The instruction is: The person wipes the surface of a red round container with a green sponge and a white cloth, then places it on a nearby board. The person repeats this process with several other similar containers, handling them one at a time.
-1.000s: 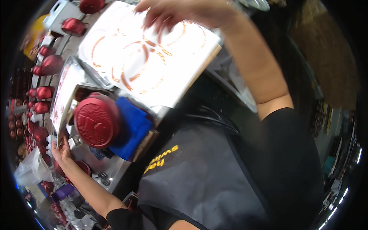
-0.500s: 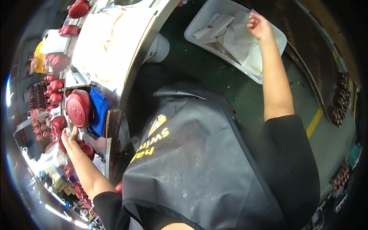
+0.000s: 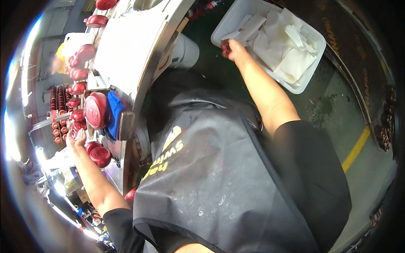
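My left hand (image 3: pixel 76 139) is at the left side of the bench, fingers apart, beside small red lidded pots (image 3: pixel 79 125). Whether it touches one of them is unclear. Just beyond it a larger red pot (image 3: pixel 96 110) leans against a blue cloth (image 3: pixel 114 114). My right hand (image 3: pixel 231 49) is over the near left rim of a white plastic bin (image 3: pixel 310 86). Its fingers look dark reddish and bent, and I cannot make out whether anything is in them. Crumpled white sheets (image 3: pixel 280 50) lie in the bin.
A white sheet (image 3: pixel 126 46) covers the bench top. Under the bench edge stands a white bucket (image 3: pixel 185 50). Two red lids (image 3: pixel 100 157) lie near my left forearm. Stacked red pots (image 3: pixel 59 101) stand farther left. A yellow line (image 3: pixel 356 149) marks the green floor at right.
My right hand has swung left, from above the bin's far side to its left rim. My left hand stays near the small red pots. The view has shifted slightly.
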Action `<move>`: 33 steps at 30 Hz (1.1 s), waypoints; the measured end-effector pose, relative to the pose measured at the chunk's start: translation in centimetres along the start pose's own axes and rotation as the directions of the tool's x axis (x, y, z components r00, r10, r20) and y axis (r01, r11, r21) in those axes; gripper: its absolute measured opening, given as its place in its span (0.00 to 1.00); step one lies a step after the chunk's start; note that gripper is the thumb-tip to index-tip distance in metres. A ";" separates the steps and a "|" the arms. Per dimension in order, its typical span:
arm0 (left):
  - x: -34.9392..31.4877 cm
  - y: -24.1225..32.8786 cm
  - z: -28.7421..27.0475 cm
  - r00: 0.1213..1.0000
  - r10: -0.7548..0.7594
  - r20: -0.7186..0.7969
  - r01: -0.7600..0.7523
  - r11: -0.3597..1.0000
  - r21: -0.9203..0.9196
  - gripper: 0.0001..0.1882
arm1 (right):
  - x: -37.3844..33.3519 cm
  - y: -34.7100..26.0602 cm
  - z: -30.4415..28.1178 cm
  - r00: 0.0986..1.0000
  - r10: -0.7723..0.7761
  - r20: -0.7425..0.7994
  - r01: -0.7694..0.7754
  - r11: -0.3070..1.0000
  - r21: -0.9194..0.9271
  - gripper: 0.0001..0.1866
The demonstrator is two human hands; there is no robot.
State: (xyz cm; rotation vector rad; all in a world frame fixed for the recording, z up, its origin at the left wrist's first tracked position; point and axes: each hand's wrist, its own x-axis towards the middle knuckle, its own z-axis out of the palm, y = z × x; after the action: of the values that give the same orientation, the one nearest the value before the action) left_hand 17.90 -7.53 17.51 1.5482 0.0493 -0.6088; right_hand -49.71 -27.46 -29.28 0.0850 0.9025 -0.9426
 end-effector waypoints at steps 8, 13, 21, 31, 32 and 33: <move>1.8 0.4 -0.1 0.997 -0.021 0.081 0.023 0.999 -0.028 0.33 | -1.1 1.2 1.6 1.000 0.002 0.020 -0.002 0.999 -0.035 0.10; 1.9 -1.8 -1.2 0.990 0.088 0.110 -0.086 0.996 -0.023 0.34 | -3.3 0.8 3.9 0.997 -0.029 0.068 0.033 0.998 -0.055 0.09; 3.6 -3.3 -3.9 0.996 0.053 0.075 -0.050 0.998 -0.043 0.54 | -17.0 -4.9 10.0 0.587 0.119 0.801 0.258 0.910 -0.324 0.14; 11.5 -3.4 -7.2 0.988 0.127 -0.083 -0.138 0.980 -0.143 0.25 | -9.8 -19.2 35.4 0.373 -0.525 0.765 0.837 -0.165 -0.521 0.24; 11.8 -4.1 -7.8 0.986 0.156 -0.067 -0.164 0.975 -0.149 0.26 | -7.3 -20.6 37.9 0.230 -0.537 0.811 0.631 -0.553 -0.545 0.30; 12.2 -4.7 -8.2 0.982 0.174 -0.068 -0.183 0.967 -0.175 0.27 | -4.9 -21.7 40.6 0.200 -0.516 0.833 0.450 -0.707 -0.545 0.33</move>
State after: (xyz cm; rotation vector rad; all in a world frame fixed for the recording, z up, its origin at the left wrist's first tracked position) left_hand 29.27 -3.50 7.85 1.3744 0.0042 -0.4098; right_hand -41.16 -54.97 6.90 -2.3692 1.5300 -1.1792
